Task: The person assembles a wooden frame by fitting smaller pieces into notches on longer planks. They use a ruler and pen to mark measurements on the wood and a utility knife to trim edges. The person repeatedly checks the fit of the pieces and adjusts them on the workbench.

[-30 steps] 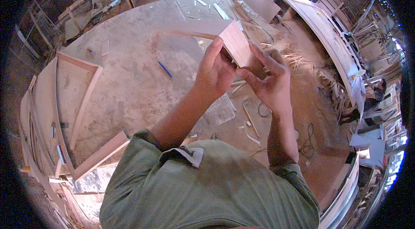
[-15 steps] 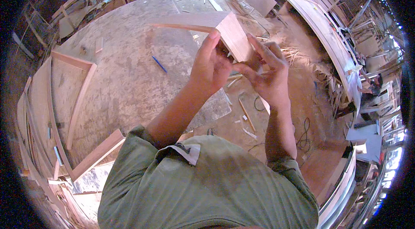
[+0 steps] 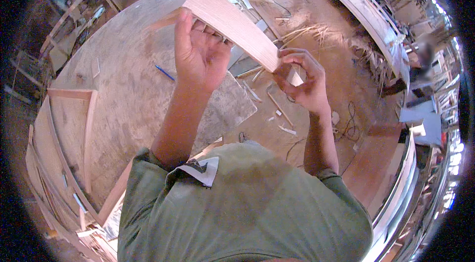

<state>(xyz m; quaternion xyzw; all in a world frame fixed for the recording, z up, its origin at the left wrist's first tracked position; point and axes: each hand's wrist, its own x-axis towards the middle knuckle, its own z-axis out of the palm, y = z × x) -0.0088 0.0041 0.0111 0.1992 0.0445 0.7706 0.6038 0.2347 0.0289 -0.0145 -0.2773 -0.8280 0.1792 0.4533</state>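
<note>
A pale wooden piece of two boards joined at an angle [image 3: 232, 24] is held up in front of me, above the worktable. My left hand [image 3: 204, 57] grips it close to the corner, thumb on the near side and fingers curled beneath the board. At the board's right end, my right hand [image 3: 309, 81] is closed, fingers and thumb bent round against the tip. The second board runs off to the left behind my left thumb and is partly hidden. A blue pen [image 3: 164, 72] lies on the wooden tabletop [image 3: 133, 113] left of my forearm.
To the left, a wooden frame [image 3: 90, 128] of thin strips rests on the table. Offcuts and a dark cord [image 3: 352, 118] litter the floor on the right. Long boards [image 3: 354, 7] are stacked at the far right, near a blurred person [image 3: 423, 57].
The wooden piece has swung, its corner moving left and up, so one board's face shows at length. My left hand shifted left with it; my right hand moved down to the board's end.
</note>
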